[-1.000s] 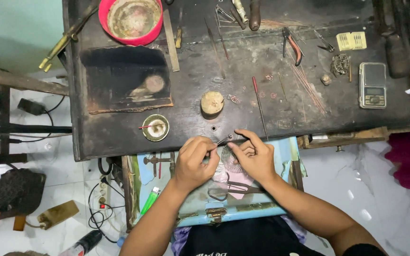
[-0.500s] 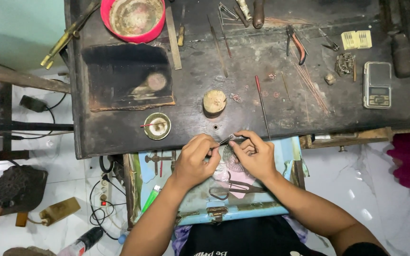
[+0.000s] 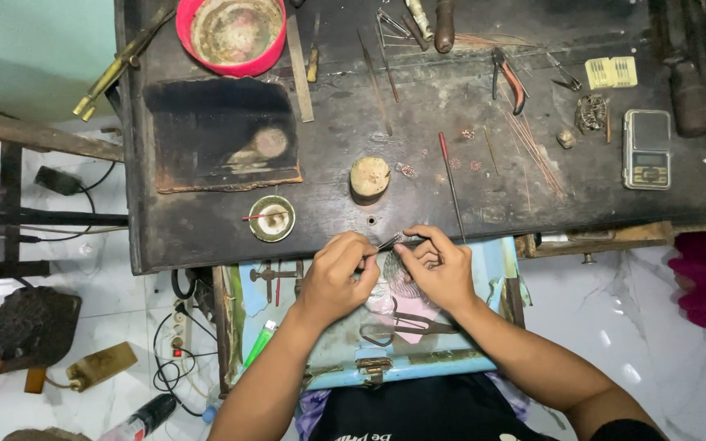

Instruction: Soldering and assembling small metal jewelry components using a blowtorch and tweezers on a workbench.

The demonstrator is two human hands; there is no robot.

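Note:
My left hand [image 3: 338, 276] and my right hand [image 3: 437, 269] meet at the front edge of the dark workbench [image 3: 337, 220], above an open light-blue drawer [image 3: 320, 343]. Thin metal tweezers [image 3: 389, 241] sit in the pinch of my left hand, their tips pointing toward my right fingertips. My right fingers pinch something very small at those tips; I cannot make out what it is. A small wooden stump [image 3: 369, 177] stands on the bench just beyond my hands.
On the bench lie a red bowl [image 3: 231, 33], a charred black block [image 3: 224, 133], a small brass dish [image 3: 272, 218], red-handled pliers [image 3: 510, 77], a pocket scale [image 3: 646, 149], thin rods and files. Scissors [image 3: 402, 325] and a green lighter [image 3: 260, 340] lie in the drawer. Cables run on the white floor at left.
The view has shifted slightly. Both hands stay together at the bench edge with only small finger movements.

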